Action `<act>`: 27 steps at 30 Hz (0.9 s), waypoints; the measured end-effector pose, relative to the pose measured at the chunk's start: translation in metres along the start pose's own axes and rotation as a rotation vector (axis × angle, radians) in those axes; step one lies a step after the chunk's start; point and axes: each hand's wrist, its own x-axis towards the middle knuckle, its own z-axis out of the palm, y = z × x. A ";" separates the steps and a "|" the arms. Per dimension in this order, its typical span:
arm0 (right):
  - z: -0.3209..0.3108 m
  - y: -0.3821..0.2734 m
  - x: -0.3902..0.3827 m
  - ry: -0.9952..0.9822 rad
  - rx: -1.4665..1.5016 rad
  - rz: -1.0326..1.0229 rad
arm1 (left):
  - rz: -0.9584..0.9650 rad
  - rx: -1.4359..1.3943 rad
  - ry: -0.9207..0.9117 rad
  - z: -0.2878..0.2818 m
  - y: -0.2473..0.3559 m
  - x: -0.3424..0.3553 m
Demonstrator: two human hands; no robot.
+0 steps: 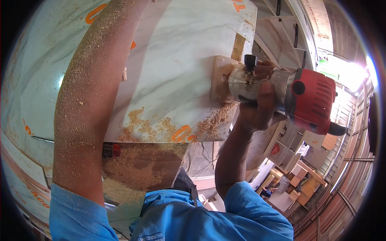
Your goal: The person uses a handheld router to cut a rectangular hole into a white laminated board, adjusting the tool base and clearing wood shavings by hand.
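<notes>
My right hand (pixel 263 94) is wrapped round the metal body of a trim router (pixel 315 100) with a red motor housing and a black knob. The router lies tilted sideways, its flat tan base plate (pixel 220 80) against the white marble-patterned board (pixel 173 68) near the right edge. Close to that plate a brown rectangular patch (pixel 238 46), perhaps a cut-out, shows in the board. The bit is hidden. My left forearm (pixel 86 96), dusted with sawdust, stretches over the board and leaves the top of the picture; its hand is out of sight.
Sawdust (pixel 215 120) lies along the board's near edge and on a brown surface (pixel 144 164) below it. A small black and red object (pixel 111 150) sits under that edge. Cartons and boards (pixel 301 178) stand at the lower right, with white frames (pixel 277 28) at the far right.
</notes>
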 end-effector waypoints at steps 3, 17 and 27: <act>0.001 0.004 0.006 -0.091 -0.013 -0.073 | 0.001 0.014 -0.029 -0.004 0.002 0.000; 0.016 0.046 0.049 -0.033 0.038 -0.083 | -0.006 0.035 -0.052 -0.007 0.004 0.001; 0.041 0.054 0.075 0.070 0.074 -0.113 | -0.002 0.006 0.007 -0.002 0.000 0.001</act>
